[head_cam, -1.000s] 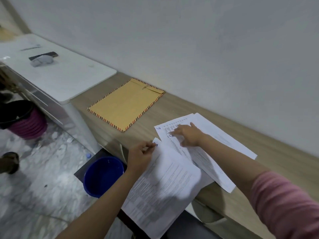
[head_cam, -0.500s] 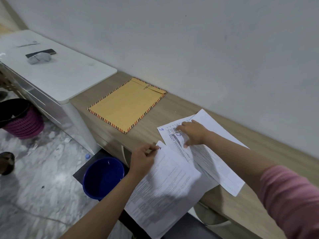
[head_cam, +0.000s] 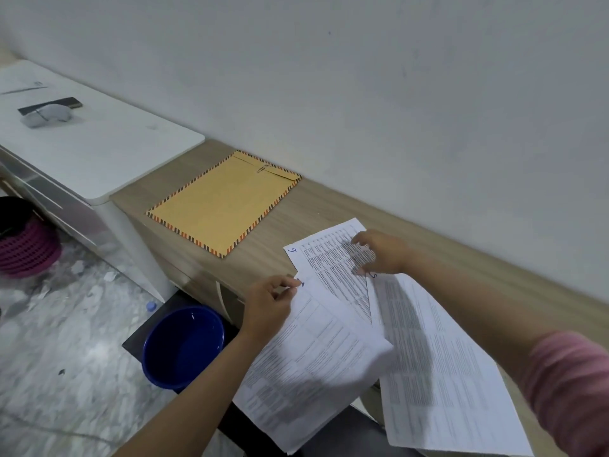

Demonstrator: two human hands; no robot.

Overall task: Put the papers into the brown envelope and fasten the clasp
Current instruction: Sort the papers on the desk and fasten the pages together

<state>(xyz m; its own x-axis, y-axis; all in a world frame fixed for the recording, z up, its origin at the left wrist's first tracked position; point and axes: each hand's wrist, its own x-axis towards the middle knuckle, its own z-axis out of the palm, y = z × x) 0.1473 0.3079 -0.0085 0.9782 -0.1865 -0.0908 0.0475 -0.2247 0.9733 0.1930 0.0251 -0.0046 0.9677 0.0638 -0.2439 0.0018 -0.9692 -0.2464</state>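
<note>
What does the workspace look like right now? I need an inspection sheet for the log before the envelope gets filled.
Surface: wooden counter running along a plain wall.
Job's things: brown envelope lies flat, untouched, flap end toward the wall; printed papers are fanned out and overhang the counter's near edge.
Clutter: nothing seen on the counter.
Grippers: left hand pinches the corner of the front sheet; right hand is spread on the rear sheets, blurred.
Cables: nothing seen.
Surroundings: white cabinet with a dark flat object and a grey item on top; blue basin and purple basket on the marbled floor.
</note>
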